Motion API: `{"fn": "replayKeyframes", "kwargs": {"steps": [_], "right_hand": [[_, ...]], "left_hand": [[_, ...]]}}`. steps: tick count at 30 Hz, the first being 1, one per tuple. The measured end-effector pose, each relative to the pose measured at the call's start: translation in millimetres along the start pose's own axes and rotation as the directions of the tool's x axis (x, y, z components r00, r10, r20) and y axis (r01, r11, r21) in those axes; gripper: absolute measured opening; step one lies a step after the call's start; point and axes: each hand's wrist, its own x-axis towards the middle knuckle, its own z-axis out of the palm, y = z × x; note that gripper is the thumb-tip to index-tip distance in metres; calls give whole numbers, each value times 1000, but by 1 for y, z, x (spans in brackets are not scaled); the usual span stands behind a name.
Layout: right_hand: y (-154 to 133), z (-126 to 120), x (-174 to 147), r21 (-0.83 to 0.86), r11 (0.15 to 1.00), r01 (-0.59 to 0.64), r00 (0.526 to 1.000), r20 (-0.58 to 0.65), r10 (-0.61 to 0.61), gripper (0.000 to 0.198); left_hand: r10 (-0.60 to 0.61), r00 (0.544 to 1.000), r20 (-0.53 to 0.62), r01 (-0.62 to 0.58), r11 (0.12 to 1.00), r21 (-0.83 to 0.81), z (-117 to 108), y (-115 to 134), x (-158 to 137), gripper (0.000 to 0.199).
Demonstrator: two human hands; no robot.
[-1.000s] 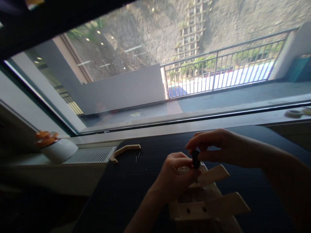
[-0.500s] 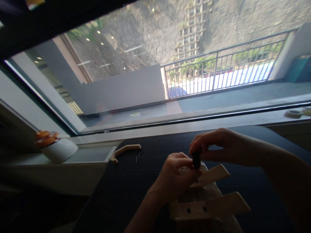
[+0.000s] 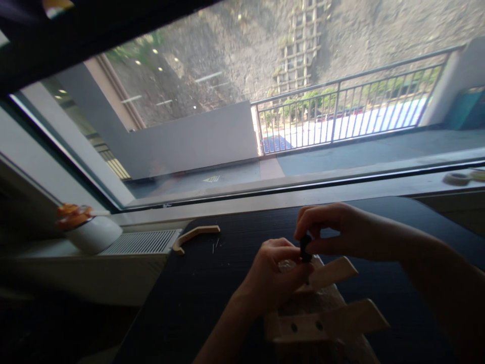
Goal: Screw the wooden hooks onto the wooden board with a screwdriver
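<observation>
In the head view a small black knob-like piece (image 3: 305,248) stands upright between my hands, too dark to name. My left hand (image 3: 271,275) is closed, with its forefinger and thumb pinching around the piece's lower end. From above and the right, the thumb and fingers of my right hand (image 3: 328,227) pinch its upper part. Just beneath lies a wooden piece with a slanted end (image 3: 333,273), partly covered by my left hand. Nearer to me is a similar wooden piece (image 3: 358,318), joined to a strip with two dark holes. Both rest on a block in clear plastic wrap (image 3: 322,299).
A bent wooden part (image 3: 197,231) and two thin metal pins (image 3: 215,246) lie on the dark table (image 3: 227,227) to the left. A white pot with an orange top (image 3: 93,232) sits by a vent grille (image 3: 142,242). Tape rolls (image 3: 457,178) lie on the windowsill at right.
My right thumb has shifted left and down across the black piece, and the fingers have turned slightly on it. My left hand and the wooden pieces stay almost where they were.
</observation>
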Motion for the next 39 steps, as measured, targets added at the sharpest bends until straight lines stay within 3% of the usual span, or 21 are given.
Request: {"fn": "replayKeyframes", "kwargs": {"steps": [8,15,20,25,39], "right_hand": [[-2,-5,-4,59,998,6,998,60,-9,30],[-6,5,0,105,991,-80,997,9,80,25],[-10,8,0,50,992,-115,992,-38,117,25],[-9,-1,-3,104,993,-49,996,82,40,31],[-7,2,0,63,996,-55,998,-5,55,32]], "left_hand": [[11,1000,26,-11,1000,-12,-1,-2,0,14],[5,1000,5,-4,999,-45,0,-2,-1,15],[-2,1000,8,2,999,-40,1,-1,-1,15],[7,1000,13,-6,997,-76,1,-2,-1,16],[-29,1000,13,29,1000,-1,1,-2,-2,15]]}}
